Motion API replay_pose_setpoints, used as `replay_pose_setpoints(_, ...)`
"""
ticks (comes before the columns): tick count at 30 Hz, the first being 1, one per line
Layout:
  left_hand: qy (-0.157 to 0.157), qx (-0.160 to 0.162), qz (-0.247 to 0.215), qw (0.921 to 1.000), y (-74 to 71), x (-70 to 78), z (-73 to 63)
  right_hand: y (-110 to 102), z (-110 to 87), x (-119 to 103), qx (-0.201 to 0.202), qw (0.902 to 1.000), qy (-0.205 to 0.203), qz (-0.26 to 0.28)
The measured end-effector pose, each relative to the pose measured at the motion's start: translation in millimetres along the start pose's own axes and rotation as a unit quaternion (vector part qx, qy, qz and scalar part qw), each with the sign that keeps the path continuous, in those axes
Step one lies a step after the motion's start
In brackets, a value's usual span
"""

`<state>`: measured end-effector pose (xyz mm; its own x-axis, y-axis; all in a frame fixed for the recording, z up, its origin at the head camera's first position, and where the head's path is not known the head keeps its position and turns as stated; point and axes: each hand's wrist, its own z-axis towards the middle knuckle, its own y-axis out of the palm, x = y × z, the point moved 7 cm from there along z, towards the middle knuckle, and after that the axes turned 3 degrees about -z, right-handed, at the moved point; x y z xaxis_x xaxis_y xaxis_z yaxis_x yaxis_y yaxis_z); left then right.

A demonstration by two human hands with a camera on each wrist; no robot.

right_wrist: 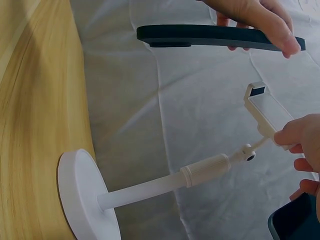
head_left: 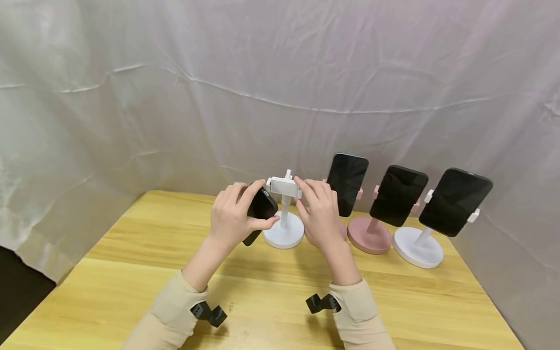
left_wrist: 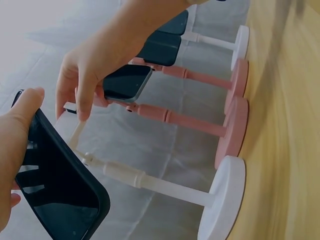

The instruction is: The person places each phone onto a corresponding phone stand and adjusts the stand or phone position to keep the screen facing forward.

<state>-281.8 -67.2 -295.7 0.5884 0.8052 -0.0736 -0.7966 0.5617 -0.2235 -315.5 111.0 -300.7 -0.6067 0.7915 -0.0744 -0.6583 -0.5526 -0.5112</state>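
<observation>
My left hand (head_left: 230, 214) grips a black smartphone (head_left: 264, 204) by its edges, tilted, just left of a white phone stand (head_left: 283, 231). In the right wrist view the phone (right_wrist: 215, 36) appears edge-on, apart from the stand's clamp (right_wrist: 270, 111). My right hand (head_left: 321, 209) pinches the right end of that clamp between thumb and fingers. No phone sits in the clamp. The stand's round base (left_wrist: 225, 200) rests on the table, its stem upright.
Right of the white stand, a pink stand with a phone (head_left: 347, 182) is partly behind my right hand. Beyond it are another pink stand (head_left: 369, 236) and a white stand (head_left: 417, 248), each holding a phone. A grey curtain (head_left: 280, 97) hangs behind the wooden table (head_left: 271, 291).
</observation>
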Motion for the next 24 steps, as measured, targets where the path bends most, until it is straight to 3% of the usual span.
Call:
replay_pose_setpoints(11,-0.031,0.024,0.003,0.9992,2.8,3.4,12.5,-1,-2.2,-3,0.002,0.9999,-0.008,0.011)
replay_pose_setpoints(24,-0.086,0.028,0.003,0.9959,11.6,6.7,28.0,-3,0.9,0,0.04,0.9988,-0.024,0.013)
